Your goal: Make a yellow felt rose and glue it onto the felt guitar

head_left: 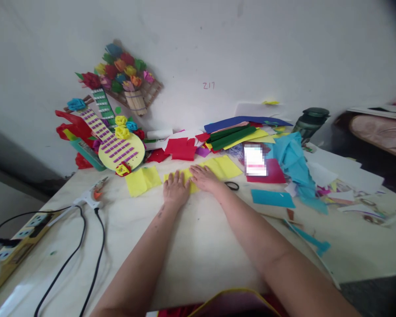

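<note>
Both hands lie flat, side by side, on a yellow paper strip [231,166] on the pale table. My left hand [176,189] has its palm down and fingers a little apart at the strip's left part. Just right of it, my right hand [204,177] rests palm down with fingers stretched to the left. Neither hand grips anything. Another creased yellow piece [143,180] lies to the left of my left hand. The handle loops of a black object [232,186], perhaps scissors, show by the strip's lower right edge.
Left: a glue gun [91,198], black cables, a power strip [26,240], a green bottle [86,152] and a flowered paper guitar [122,152]. Behind: red papers [181,149] and green sheets [231,137]. Right: a lit phone [255,160], blue crepe paper [293,158], scraps and a dark jar [312,123].
</note>
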Demonstrator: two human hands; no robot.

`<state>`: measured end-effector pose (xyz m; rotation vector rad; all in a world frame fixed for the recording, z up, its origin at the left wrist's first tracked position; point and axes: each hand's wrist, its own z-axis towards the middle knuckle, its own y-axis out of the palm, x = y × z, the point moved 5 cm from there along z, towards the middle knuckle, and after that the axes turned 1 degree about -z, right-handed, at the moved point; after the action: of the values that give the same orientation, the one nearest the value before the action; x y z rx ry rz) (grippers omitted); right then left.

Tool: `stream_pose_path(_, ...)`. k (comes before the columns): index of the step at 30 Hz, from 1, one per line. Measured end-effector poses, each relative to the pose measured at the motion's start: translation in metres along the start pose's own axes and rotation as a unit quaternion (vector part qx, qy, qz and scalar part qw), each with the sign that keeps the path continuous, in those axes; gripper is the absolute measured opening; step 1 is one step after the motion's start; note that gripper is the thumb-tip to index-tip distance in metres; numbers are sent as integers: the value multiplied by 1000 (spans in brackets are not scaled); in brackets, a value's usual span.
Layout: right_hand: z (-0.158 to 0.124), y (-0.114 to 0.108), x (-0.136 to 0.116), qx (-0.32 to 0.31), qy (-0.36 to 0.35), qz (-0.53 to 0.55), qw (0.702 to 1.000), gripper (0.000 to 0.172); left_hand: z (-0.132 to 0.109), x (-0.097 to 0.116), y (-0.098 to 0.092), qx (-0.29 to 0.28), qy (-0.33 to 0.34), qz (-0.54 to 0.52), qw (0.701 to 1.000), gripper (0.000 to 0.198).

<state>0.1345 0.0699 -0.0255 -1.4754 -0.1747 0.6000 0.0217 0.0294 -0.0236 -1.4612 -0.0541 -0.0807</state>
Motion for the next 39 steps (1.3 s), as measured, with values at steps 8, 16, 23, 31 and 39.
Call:
stream_pose_path(8,2,-36,22,144,33,38,988,43,0,-1,3,-4,18,-11,1000,65)
stream_pose_path(16,-4,-32,25,160,58,35,985,37,0,0,2,-5,16,-17,1000,62)
stream_pose_path(23,-1,-28,30,187,42,48,980,37,0,0,2,-1,21,-22,1000,63)
stream_pose_path(31,-1,-30,34,206,40,89,974,37,0,-1,2,-3,18,-29,999,64)
stream_pose_path(39,-1,-23,17,150,-81,87,981,44,1,-2,3,-6,16,-32,999,62)
